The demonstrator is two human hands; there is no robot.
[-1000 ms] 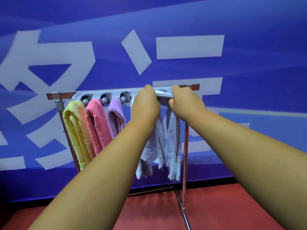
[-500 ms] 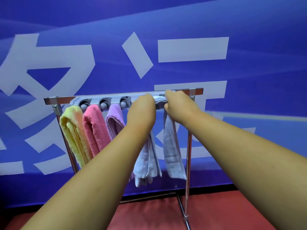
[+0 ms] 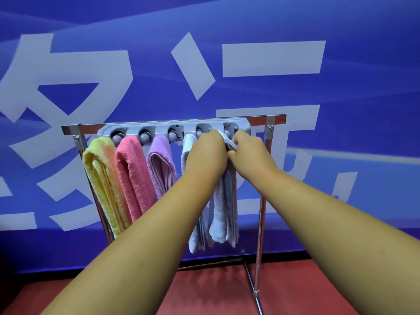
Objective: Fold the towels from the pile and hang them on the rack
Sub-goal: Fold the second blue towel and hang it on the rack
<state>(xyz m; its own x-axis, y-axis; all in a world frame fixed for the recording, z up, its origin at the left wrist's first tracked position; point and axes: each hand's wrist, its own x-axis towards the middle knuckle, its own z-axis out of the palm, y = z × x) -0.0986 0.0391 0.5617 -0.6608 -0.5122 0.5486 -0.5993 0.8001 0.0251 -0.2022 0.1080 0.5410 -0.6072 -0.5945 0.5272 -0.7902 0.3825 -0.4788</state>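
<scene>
Up at the right end of the rack (image 3: 266, 119), both hands are bunched on the top of a pale grey-blue towel (image 3: 228, 201), right under the fifth holder (image 3: 230, 128) of the grey clip strip (image 3: 159, 128). Fingers of the left hand (image 3: 205, 155) are curled over the fold from one side, and the right hand (image 3: 250, 153) pinches the same bunched bit from the other, knuckles nearly touching. Can't tell if the cloth is actually seated in the holder yet, the hands cover it.

Handling-wise I'd guess it's light, floppy terry. Zero stiffness, so it sags wherever you're not holding it, but the loops give decent grip, so it shouldn't slide out of the fingers. Best place to hold is exactly that top fold, tight and close to the holder, so there's a firm wad to push in. Grab lower and it just flops.

Looks: folded into a long narrow strip, fuzzy, layers hanging down with slightly uneven ends. It hangs just beside a white towel (image 3: 188, 146); further left are a purple towel (image 3: 162, 164), a pink towel (image 3: 130, 173) and a yellow towel (image 3: 102, 178), each under its own holder.
</scene>
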